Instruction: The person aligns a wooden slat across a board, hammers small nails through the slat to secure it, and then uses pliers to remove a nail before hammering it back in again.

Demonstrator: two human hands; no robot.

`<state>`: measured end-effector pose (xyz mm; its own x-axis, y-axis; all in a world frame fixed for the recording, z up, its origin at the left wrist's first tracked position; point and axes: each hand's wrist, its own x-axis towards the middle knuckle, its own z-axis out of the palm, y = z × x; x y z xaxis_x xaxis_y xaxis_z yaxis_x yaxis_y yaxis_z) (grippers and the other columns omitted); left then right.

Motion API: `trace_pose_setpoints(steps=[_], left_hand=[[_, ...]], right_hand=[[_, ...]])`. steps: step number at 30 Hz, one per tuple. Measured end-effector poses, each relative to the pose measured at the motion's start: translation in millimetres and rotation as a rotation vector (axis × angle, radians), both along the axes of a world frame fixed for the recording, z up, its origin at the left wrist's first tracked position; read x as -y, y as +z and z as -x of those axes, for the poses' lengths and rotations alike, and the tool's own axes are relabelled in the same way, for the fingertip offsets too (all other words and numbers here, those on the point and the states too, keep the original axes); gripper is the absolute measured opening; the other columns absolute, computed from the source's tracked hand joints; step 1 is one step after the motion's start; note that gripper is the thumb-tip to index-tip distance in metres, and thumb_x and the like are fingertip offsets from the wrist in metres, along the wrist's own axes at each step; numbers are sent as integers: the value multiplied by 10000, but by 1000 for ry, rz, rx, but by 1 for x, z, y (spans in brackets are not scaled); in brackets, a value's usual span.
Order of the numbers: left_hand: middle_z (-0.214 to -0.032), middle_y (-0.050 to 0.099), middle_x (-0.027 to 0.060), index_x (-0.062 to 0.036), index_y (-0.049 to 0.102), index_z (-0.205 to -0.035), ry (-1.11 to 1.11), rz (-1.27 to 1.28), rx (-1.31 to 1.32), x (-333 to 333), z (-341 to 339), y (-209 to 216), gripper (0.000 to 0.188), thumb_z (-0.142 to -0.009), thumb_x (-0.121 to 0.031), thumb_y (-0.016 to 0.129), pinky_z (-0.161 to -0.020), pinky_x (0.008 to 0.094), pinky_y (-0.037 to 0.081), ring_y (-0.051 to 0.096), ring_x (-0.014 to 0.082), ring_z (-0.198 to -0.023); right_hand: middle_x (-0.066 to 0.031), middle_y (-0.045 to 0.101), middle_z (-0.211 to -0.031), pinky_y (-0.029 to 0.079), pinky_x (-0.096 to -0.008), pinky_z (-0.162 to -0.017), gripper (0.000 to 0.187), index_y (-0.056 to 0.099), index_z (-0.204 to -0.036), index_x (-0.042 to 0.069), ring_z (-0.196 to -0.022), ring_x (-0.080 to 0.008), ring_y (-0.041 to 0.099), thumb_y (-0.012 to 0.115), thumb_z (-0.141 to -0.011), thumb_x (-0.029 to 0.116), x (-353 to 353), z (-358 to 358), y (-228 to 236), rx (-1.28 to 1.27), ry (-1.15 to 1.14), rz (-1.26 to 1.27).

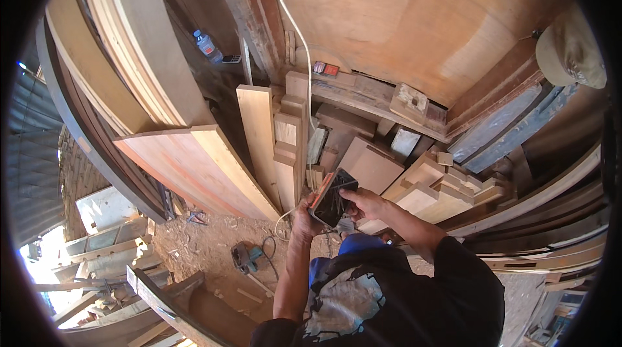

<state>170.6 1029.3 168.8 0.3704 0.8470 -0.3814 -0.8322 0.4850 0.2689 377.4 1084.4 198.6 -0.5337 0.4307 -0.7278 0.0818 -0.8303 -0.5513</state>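
In front of my body is a small dark open box [333, 207] with an orange-red side edge. Thin, shiny pieces that look like nails lie inside it. My left hand [307, 219] is closed around the box's left side and lower corner. At its right side, my right hand [364, 204] has the thumb over the rim, with the other fingers bent and partly hidden. Whether the right fingertips also pinch one of the thin pieces is too small to tell. The box is tilted, with its open side facing up toward me.
Upright timber pieces [258, 133] stand just beyond my hands. A stack of cut wood blocks [433, 185] lies to the right. A power tool [246, 257] with a cord rests on the shaving-covered floor. Large curved boards [146, 42] rise at left; a white cable [299, 36] hangs ahead.
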Motion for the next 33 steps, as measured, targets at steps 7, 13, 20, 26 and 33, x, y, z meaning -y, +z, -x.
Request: trace_pose_setpoints(steps=[7, 13, 20, 26, 33], left_hand=[[-1318, 665, 160, -61, 552, -1416, 28, -44, 115, -26, -1, -42, 580, -1038, -490, 452, -945, 440, 530, 669, 314, -1064], [-1311, 632, 194, -23, 456, -1451, 102, 343, -342, 17, 17, -67, 489, -1056, -310, 444, -775, 384, 545, 664, 297, -907], [-1316, 650, 186, -59, 460, -1468, 48, 506, -545, 111, 49, -108, 505, -1056, -349, 441, -741, 385, 536, 685, 275, -900], [-1310, 653, 198, -46, 442, -1486, 174, 508, -503, 124, 31, -114, 463, -1070, -249, 427, -695, 323, 522, 687, 250, -860], [-1363, 635, 179, -30, 426, -1510, 303, 422, -459, 133, 30, -116, 482, -1055, -182, 479, -801, 339, 537, 670, 215, -968]], right_hand=[[-24, 529, -644, 392, -329, -468, 304, 571, -853, 129, -482, -131, 441, 590, -1033, 373, -84, -14, -19, 185, -369, -11], [11, 453, -571, 401, -326, -469, 337, 527, -813, 126, -440, -118, 391, 514, -1037, 377, -236, -53, -17, 153, -782, 34], [30, 436, -550, 441, -343, -572, 394, 572, -778, 129, -457, -126, 371, 484, -1038, 412, -322, -56, -47, 323, -902, -7], [33, 447, -566, 452, -339, -619, 427, 586, -785, 124, -466, -131, 372, 504, -1030, 465, -336, -71, -66, 323, -1053, 115], [5, 557, -714, 416, -293, -588, 375, 610, -899, 106, -578, -120, 452, 625, -1008, 465, -280, -21, -71, -43, -842, -93]])
